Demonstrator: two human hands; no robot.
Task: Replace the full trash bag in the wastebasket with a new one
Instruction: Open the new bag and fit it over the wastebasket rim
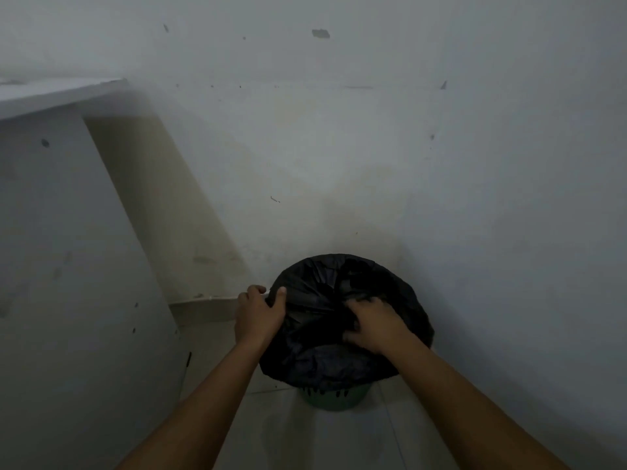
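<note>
A person's left hand (259, 312) grips the bag (339, 320) at the left rim of the bin (334, 400), thumb over the edge, while the right hand (375, 325) is bunched closed on gathered film near the bin's middle. The black bag still sits in the green bin, against the wall (373, 147). Thin, soft, slippery plastic (likely weighty if full) is best gathered at the neck. Count: one bag, one bin, two hands.
</note>
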